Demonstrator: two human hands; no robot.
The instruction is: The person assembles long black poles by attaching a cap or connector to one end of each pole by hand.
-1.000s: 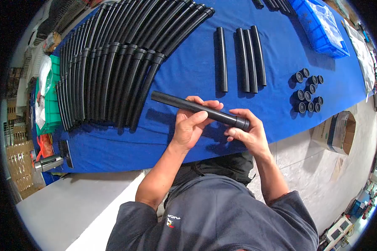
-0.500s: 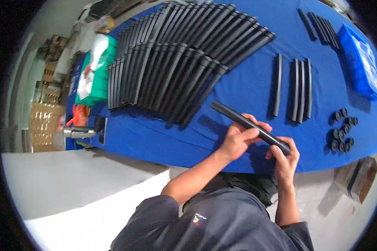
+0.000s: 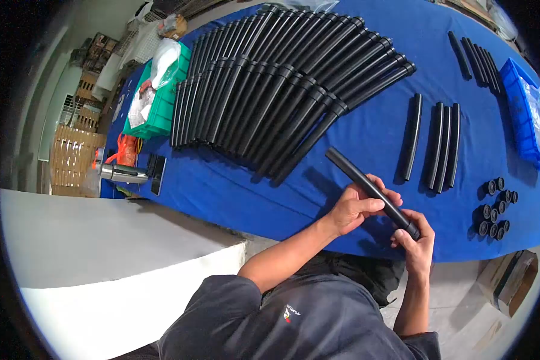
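A straight black tube [image 3: 362,180] is held at a slant above the blue cloth. My left hand [image 3: 357,208] wraps round its middle, thumb on top. At the tube's lower right end, where a black ring or cap shows, my right hand [image 3: 415,238] is closed round it. Several loose black tubes [image 3: 441,147] lie to the right of my hands. Small round black caps [image 3: 486,212] stand in a group farther right. A large fan of capped black tubes [image 3: 270,90] lies to the upper left.
A green crate [image 3: 162,111] with bags stands at the left, near a metal cylinder [image 3: 123,173] and a dark flat object [image 3: 156,174]. At the right is a blue bin [image 3: 518,123]. More tubes [image 3: 481,63] lie beside it. A cardboard box [image 3: 510,282] is at the lower right.
The whole view has shifted, with the table's contents appearing farther right. Both hands keep their grip on the tube, and a ring at its lower right end shows more clearly.
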